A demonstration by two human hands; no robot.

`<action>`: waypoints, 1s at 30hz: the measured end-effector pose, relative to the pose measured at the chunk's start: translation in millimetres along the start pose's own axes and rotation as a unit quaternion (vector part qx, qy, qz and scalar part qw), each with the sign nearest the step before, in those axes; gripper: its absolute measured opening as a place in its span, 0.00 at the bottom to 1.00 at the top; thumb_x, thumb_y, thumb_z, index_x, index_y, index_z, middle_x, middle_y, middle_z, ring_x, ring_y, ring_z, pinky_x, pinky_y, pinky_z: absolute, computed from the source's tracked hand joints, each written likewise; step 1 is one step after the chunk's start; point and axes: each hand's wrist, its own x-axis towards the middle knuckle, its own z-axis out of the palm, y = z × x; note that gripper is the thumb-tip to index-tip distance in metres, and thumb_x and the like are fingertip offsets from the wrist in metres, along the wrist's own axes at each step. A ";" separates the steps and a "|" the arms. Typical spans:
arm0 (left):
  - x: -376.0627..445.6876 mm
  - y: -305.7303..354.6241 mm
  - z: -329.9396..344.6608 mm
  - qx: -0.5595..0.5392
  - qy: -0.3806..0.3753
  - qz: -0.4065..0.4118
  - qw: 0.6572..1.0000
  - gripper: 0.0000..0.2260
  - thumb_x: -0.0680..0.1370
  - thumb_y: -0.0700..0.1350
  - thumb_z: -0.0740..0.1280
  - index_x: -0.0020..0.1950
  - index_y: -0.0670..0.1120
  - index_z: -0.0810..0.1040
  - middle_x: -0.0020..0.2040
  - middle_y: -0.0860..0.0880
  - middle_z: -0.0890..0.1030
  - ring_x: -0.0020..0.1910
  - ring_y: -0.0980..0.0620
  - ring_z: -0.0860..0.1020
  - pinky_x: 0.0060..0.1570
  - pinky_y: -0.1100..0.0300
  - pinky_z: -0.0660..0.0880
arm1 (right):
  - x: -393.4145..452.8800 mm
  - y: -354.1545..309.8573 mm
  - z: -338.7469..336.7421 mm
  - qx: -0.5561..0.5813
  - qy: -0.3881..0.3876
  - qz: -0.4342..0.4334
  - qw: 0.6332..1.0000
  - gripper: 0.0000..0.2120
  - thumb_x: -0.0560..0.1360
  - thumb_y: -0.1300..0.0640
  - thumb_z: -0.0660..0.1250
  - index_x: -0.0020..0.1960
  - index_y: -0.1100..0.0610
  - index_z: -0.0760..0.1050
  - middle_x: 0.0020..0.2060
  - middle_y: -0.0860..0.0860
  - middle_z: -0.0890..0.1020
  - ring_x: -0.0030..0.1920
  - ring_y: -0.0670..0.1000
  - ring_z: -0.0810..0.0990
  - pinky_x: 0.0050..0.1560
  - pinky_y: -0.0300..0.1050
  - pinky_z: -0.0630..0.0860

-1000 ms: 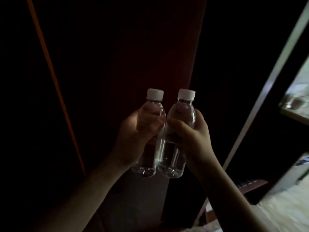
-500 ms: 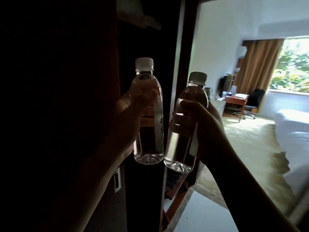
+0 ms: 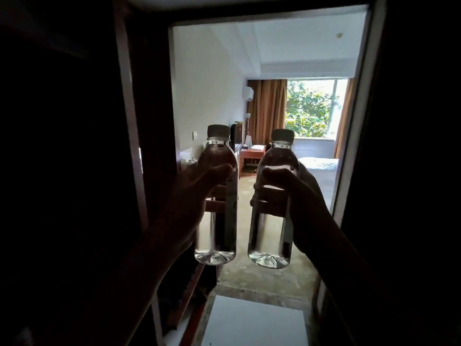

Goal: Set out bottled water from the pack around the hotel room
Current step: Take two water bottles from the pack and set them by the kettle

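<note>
Two clear capped water bottles stand upright in front of me, a small gap between them. My left hand (image 3: pixel 192 196) grips the left bottle (image 3: pixel 217 236) around its middle, thumb across the front. The right bottle (image 3: pixel 269 236) is held the same way by my right hand (image 3: pixel 299 203), fingers wrapped around its middle. Both hands are dark silhouettes against the bright room beyond. The water pack is not in view.
I face a dark entry passage with a doorway (image 3: pixel 172 121) opening onto the hotel room. Beyond lie a carpeted floor (image 3: pixel 249 275), a wooden desk (image 3: pixel 252 156) on the left, a white bed (image 3: pixel 321 166) on the right and a curtained window (image 3: pixel 309 108). A wooden rack (image 3: pixel 189 295) stands low left.
The view has swung from a dark wooden panel to face the room through the doorway. The two bottles, touching before, are now apart and level.
</note>
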 end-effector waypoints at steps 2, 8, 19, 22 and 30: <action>14.6 -6.8 32.7 0.000 -0.011 -0.006 1.000 0.13 0.69 0.56 0.67 0.47 0.49 0.81 0.39 0.50 0.86 0.38 0.52 0.85 0.33 0.64 0.79 | 9.4 -4.1 -35.8 -0.011 0.021 0.003 1.000 0.18 0.66 0.55 0.71 0.56 0.55 0.77 0.37 0.55 0.81 0.33 0.54 0.83 0.33 0.47 0.82; 55.0 -40.6 111.0 -0.049 -0.048 -0.024 0.997 0.11 0.70 0.55 0.67 0.46 0.51 0.82 0.39 0.52 0.86 0.38 0.51 0.85 0.34 0.61 0.80 | 37.1 -3.8 -134.0 -0.048 0.068 -0.003 0.997 0.21 0.65 0.54 0.71 0.58 0.54 0.76 0.37 0.50 0.83 0.36 0.54 0.84 0.34 0.46 0.81; 120.3 -108.4 193.3 -0.063 -0.065 -0.046 0.995 0.10 0.70 0.52 0.69 0.48 0.50 0.81 0.40 0.51 0.87 0.38 0.52 0.85 0.34 0.62 0.81 | 80.8 19.3 -240.6 -0.081 0.125 0.008 0.989 0.15 0.67 0.55 0.74 0.52 0.48 0.75 0.34 0.50 0.85 0.35 0.52 0.85 0.35 0.47 0.83; 145.4 -134.1 202.1 -0.065 -0.070 -0.050 0.994 0.09 0.72 0.51 0.72 0.50 0.50 0.81 0.42 0.51 0.87 0.39 0.51 0.86 0.33 0.64 0.79 | 103.9 36.9 -255.8 -0.087 0.137 0.015 0.987 0.16 0.69 0.57 0.74 0.54 0.50 0.75 0.37 0.51 0.84 0.36 0.53 0.85 0.35 0.47 0.82; 248.5 -212.2 203.3 -0.082 -0.096 -0.038 0.991 0.11 0.72 0.48 0.66 0.52 0.49 0.80 0.40 0.52 0.87 0.37 0.54 0.85 0.31 0.66 0.78 | 213.8 113.1 -283.9 -0.107 0.138 0.022 0.984 0.19 0.65 0.53 0.73 0.55 0.49 0.75 0.35 0.49 0.85 0.36 0.52 0.86 0.37 0.48 0.83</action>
